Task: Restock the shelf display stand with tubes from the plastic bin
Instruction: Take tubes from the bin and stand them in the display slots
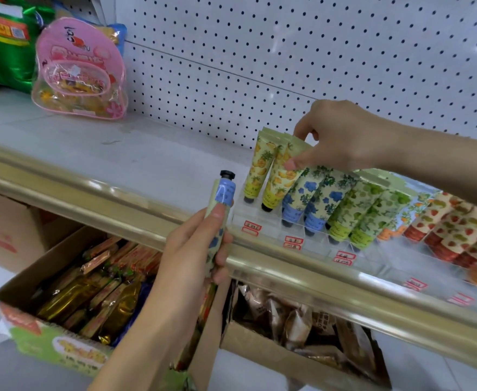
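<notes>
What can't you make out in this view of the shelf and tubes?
Plastic bin: outside the head view.
Red price tags: print too small, blurred.
Blue-flower tube: lower end hidden by the left hand.
Yellow pineapple tube: top partly covered by the right hand.
Display stand: far right blurred, cut by the frame edge.

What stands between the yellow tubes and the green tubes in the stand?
In the head view, the blue-flowered tubes stand between the yellow tubes and the green tubes, caps down.
</notes>
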A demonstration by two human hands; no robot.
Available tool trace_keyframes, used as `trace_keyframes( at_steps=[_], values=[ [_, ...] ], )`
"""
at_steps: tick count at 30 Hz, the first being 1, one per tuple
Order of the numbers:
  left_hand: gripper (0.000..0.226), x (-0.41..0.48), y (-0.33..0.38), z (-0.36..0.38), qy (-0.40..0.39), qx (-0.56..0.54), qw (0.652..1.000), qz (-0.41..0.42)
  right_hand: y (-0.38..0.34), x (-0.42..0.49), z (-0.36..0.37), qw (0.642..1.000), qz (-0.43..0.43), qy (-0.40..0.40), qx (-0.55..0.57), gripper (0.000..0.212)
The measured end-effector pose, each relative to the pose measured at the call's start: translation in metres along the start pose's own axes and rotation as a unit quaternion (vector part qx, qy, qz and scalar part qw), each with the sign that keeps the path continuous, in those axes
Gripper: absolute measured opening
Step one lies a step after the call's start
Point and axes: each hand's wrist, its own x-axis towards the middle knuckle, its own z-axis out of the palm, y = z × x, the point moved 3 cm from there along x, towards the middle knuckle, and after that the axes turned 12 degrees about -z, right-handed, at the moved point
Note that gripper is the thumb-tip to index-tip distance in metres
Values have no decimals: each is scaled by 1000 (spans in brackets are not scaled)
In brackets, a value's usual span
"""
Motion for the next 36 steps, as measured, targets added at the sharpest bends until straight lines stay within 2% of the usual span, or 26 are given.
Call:
trace_keyframes(
  at_steps=[4, 8, 10, 12, 17, 28, 33, 36],
  values=[
    [35, -2, 0, 1, -14, -3, 1000, -2, 1, 3, 6, 1000, -1, -3, 2, 46],
    [52, -1, -2, 0, -14, 5, 1000, 2, 5, 7, 13, 1000, 4, -3, -11, 59],
    [45, -1, -2, 0, -18, -1, 1000, -1, 6, 9, 15, 1000, 6, -3, -19, 59],
    [40, -1, -1, 0, -23, -4, 1000, -4, 7, 11, 16, 999, 6, 3, -31, 58],
    [56, 0, -1, 0, -22, -7, 1000, -3, 5, 12, 13, 999, 7, 10, -42, 48],
    [35, -3, 1, -2, -7, -12, 1000, -10, 9, 11, 5, 999, 13, 29, -30, 34],
    [28, -6, 2, -3, -13, 51, 998, 21, 3, -9, -21, 995, 26, 80, 49, 25],
    [23, -9, 5, 2, -18, 67, 997, 33, -11, -33, -25, 986, -4, 117, 116, 22]
  ],
)
